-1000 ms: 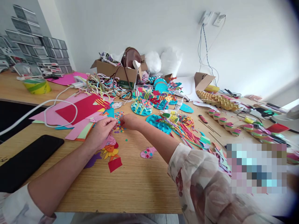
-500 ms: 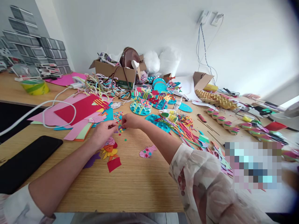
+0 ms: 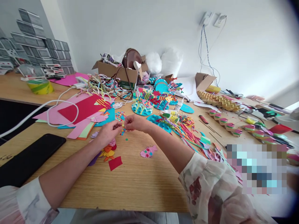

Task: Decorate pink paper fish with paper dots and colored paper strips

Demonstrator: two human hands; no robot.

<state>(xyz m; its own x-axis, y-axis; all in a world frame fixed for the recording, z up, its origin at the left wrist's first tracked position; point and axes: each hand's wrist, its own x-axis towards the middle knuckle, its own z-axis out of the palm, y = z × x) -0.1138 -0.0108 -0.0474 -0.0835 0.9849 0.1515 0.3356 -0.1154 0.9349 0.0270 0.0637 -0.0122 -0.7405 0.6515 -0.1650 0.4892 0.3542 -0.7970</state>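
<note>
My left hand point(image 3: 109, 131) and my right hand point(image 3: 136, 123) meet above the table, fingertips pinched and almost touching. Whatever they pinch is too small to make out. Just behind them lies a scatter of small coloured paper dots point(image 3: 120, 116), partly hidden by the fingers. A single green dot point(image 3: 126, 139) rests in front. Below my left hand is a pile of paper cutouts, among them an orange fish point(image 3: 108, 151) and a purple piece point(image 3: 94, 159). A red paper rectangle point(image 3: 115, 163) lies nearby. To the right is a pink spotted paper fish point(image 3: 149, 151).
Coloured paper sheets point(image 3: 80, 110) and a black phone point(image 3: 31, 160) lie left, with a white cable point(image 3: 32, 115) across. Turquoise egg-carton pieces with paper fish point(image 3: 141, 107) stand mid-table. Paper strips point(image 3: 187, 133) spread rightward. A cardboard box point(image 3: 116, 73) stands behind.
The fingertips of both hands have drawn closer together over the dots. The whole view has shifted slightly, so things appear a little further right.
</note>
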